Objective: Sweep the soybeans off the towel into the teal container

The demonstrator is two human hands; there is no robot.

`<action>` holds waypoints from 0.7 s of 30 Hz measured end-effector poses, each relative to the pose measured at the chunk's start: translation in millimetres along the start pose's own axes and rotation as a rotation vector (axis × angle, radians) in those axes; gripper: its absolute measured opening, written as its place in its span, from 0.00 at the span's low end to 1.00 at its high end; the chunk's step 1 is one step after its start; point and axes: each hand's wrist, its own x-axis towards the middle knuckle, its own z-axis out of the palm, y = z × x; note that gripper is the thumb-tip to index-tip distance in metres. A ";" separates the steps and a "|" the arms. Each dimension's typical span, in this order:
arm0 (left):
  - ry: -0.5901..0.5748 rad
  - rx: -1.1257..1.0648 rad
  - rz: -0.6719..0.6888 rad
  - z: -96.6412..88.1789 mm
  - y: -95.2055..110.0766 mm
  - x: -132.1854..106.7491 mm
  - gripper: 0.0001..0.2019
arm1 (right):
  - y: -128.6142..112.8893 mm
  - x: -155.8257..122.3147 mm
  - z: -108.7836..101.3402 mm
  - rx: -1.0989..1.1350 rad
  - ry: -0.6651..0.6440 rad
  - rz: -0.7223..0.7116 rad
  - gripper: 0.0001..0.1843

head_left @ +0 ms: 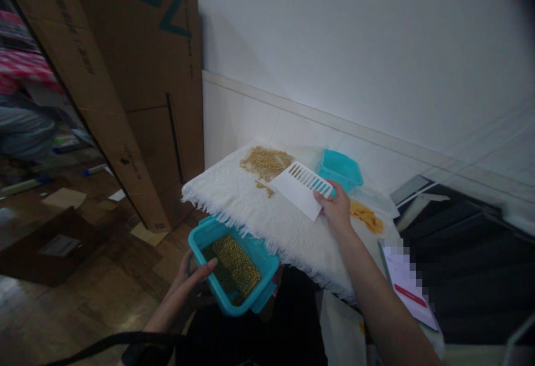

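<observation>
My left hand (pixel 196 277) grips the rim of a turquoise plastic container (pixel 264 293), thumb over the near-left wall. Soybeans (pixel 236 263) cover its bottom, and it is held tilted just below the fringed edge of the table. In my right hand (pixel 335 204) is a flat white plastic scraper (pixel 298 193) with a row of slots, pinched at its right end. Its left corner is close to a pile of loose soybeans (pixel 267 161) spread on the white tablecloth (pixel 225 179). Whether the scraper touches the cloth I cannot tell.
A second turquoise container (pixel 340 168) stands at the back, behind my right hand. Beside it lie an orange cloth (pixel 368 216) and a clear plastic lid (pixel 378 201). A tablet-like device (pixel 407 282) rests at the right edge. A tall cardboard box (pixel 154 98) stands left of the table.
</observation>
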 end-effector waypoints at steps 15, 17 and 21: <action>0.024 0.012 -0.015 1.4 1.7 1.2 0.54 | -8.6 -2.6 23.6 -0.269 0.027 -0.313 0.33; 0.017 0.013 -0.016 1.2 1.7 1.4 0.53 | -11.2 -6.2 24.0 -0.298 0.010 -0.312 0.32; 0.015 0.014 -0.014 0.6 0.7 2.2 0.55 | -14.9 -10.3 22.1 -0.318 -0.008 -0.313 0.33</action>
